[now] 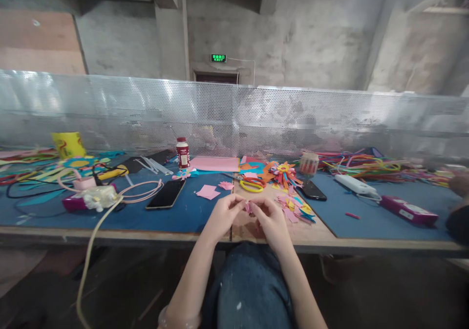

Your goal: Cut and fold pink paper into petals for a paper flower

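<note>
Between the fingertips of my left hand (224, 215) and my right hand (269, 215) is a small piece of pink paper (248, 208), pinched from both sides. It looks folded or crumpled, and my fingers cover most of it. Just beyond my hands lie yellow-handled scissors (251, 186). To their left are a pink paper square (207, 192) and a pink paper flower shape (226, 186). On the right, a pile of pink, yellow and blue paper pieces (295, 207) sits near my right hand, with a multicoloured paper flower (284, 172) behind it.
A black phone (166, 194) and a power strip with a plug (93, 198) are at left. A red bottle (182, 153) stands behind. At right are another phone (312, 190), a jar (309, 164), a white adapter (355, 186) and a purple power strip (408, 210). A perforated metal panel (146, 119) backs the table.
</note>
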Motion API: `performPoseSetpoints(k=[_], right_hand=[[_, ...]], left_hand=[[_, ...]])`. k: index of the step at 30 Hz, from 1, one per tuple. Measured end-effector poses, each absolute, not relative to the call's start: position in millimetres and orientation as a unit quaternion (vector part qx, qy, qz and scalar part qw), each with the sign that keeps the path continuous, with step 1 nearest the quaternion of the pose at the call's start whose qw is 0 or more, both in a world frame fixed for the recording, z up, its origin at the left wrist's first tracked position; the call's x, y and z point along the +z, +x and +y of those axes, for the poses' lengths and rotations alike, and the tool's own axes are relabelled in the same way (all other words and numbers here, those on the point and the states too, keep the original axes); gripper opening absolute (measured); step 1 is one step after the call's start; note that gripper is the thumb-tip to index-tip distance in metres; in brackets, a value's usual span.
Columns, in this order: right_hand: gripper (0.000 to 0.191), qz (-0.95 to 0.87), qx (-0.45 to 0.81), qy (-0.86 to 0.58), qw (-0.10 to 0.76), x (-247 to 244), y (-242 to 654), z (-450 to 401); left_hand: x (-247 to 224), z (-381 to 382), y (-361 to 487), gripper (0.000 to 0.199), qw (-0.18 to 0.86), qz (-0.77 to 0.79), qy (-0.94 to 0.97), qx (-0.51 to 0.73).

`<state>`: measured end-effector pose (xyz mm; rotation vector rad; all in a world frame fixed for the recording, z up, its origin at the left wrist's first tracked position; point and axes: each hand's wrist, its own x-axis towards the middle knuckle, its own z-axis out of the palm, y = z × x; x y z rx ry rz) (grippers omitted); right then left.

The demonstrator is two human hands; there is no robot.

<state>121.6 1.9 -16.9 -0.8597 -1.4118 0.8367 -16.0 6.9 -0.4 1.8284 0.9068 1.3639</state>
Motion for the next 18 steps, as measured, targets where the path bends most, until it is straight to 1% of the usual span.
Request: performPoseSetpoints(k=[13, 18], right_hand=[[0.022, -0.611, 0.373, -0.370, 0.593, -15.5, 122.5, 0.0], [0.020, -0.606, 0.381, -0.363, 0.596, -18.6, 123.5, 1.6]], left_hand=[[-1.3, 6.0, -17.1, 0.018, 0.350, 0.349, 0.700, 0.516], [0.3, 3.7, -17.0, 0.016, 0.334, 0.349, 0.709, 0.515]])
